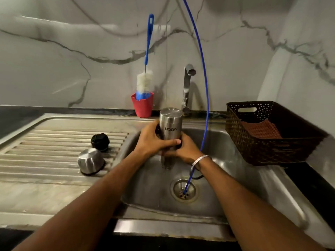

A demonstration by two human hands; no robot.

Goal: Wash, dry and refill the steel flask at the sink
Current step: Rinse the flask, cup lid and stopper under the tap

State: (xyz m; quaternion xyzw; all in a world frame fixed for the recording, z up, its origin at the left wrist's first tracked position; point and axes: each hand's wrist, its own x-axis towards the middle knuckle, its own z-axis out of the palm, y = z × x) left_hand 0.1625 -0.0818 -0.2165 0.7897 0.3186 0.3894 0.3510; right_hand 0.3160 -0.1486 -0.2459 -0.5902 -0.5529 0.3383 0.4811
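- Steel flask (170,127) is held upside down over the sink basin (226,142), base uppermost, its printed lettering inverted; the mouth points down toward the basin floor.
- Left hand (151,140) grips the flask from the left side — fingers wrapped around the body, thumb lying across the front.
- Right hand (186,151) grips the lower part of the flask from the right, fingers curled around it; a silver bangle (200,160) sits on that wrist.
- Water appears to run from the flask mouth into the basin; the stream is faint and cannot be confirmed.
- Tap (187,86) stands directly behind the flask, spout above the flask base.
- Blue tube (203,73) descends from above, passes just right of the tap, and ends in the drain (183,189).
- Steel cap (90,161) rests inverted on the ribbed drainboard (45,142), left of the basin; the black stopper (100,142) sits just behind it, near but apart.
- Red cup (142,105) stands on the back ledge, left of the tap, holding a bottle brush (146,77) with a blue handle — bristles up, handle leaning on the marble wall.
- Brown woven basket (268,147) sits on the counter right of the basin, with a reddish cloth (261,130) inside.
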